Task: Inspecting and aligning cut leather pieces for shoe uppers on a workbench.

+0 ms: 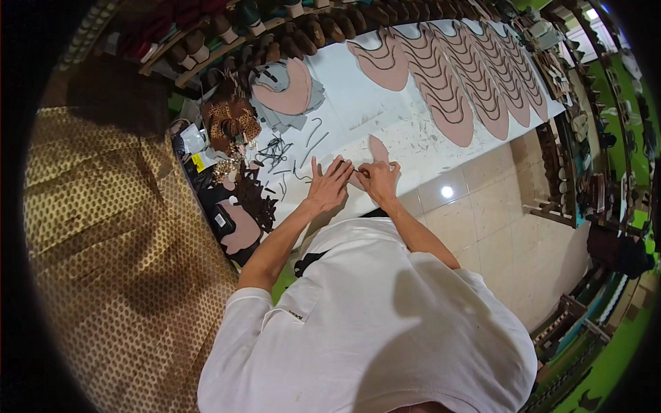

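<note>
The pink piece lies near the bench's near edge, under and between the two hands, which hide much of it. The left hand is laid flat, its fingers spread apart, apparently to pin the work against the surface. The right hand's thumb and fingers curl in toward one another at the piece, as if for finer work; whether they are clamped on anything I cannot tell. Just beyond the left hand lie dark cords, perhaps put there for easy reach. Toward the far left corner, a pink crescent rests on grey sheets, and a heap of dark strips sits at the left end. Toward the right end, pink rows overlap with dark curved edges showing, probably to save room. Shoes line up beyond the far edge.
</note>
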Demonstrator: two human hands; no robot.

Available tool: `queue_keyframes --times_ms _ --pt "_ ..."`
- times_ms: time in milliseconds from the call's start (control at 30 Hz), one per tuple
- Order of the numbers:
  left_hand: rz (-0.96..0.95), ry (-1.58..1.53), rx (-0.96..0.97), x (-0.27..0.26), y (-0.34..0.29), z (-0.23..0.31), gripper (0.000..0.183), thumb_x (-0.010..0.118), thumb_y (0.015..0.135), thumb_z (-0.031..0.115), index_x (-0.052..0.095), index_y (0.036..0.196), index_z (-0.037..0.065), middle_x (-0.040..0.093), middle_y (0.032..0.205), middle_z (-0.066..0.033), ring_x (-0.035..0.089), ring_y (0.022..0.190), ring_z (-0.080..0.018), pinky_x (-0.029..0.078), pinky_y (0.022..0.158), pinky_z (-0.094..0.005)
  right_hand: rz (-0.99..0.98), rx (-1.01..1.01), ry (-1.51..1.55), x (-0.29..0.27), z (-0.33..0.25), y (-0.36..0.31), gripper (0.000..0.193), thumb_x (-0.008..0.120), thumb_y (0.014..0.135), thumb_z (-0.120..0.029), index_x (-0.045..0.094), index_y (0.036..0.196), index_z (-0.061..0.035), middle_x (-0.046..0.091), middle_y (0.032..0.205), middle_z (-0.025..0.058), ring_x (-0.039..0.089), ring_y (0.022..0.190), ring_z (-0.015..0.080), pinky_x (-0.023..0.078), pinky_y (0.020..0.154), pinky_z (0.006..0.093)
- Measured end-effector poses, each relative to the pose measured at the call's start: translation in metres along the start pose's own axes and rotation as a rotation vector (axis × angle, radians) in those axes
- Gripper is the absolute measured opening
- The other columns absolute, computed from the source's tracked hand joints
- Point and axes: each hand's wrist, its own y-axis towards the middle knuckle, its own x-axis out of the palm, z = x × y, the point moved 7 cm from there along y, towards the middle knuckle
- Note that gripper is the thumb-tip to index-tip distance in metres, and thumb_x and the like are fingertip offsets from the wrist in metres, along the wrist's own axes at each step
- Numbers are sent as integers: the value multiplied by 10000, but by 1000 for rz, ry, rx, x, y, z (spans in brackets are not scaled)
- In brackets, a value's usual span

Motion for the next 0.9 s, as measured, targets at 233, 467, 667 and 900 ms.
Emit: queue_keyframes --times_ms 233,467,667,900 --pt "-10 -37 -5 -2 -1 -1 702 558 973 304 369 1641 195 322 1714 7 141 1628 -233 23 1159 -842 -62 13 -34 3 0 1 180 756 910 -302 825 960 -144 732 825 51 644 969 254 300 1023 564" --pt "-50 -10 6 -8 1 3 704 581 965 284 379 1637 226 247 1743 -8 138 1628 -254 42 1154 -846 -29 34 -30 9 6 -1 194 752 909 -320 824 965 -150 753 860 38 651 976 248 309 1013 577" --pt "-65 -48 -22 -4 -1 7 690 545 995 322 362 1650 201 170 1769 -36 94 1637 -276 -8 1137 -850 -60 83 -23 11 4 3 180 769 893 -314 820 961 -155 759 868 44 658 981 254 315 1017 571" --pt "5 -168 -123 1 -5 16 606 500 1067 431 456 1590 128 185 1761 -80 93 1635 -297 8 1131 -843 -174 149 -10 -3 19 4 176 759 891 -328 837 931 -175 783 882 14 666 983 233 298 1016 581"
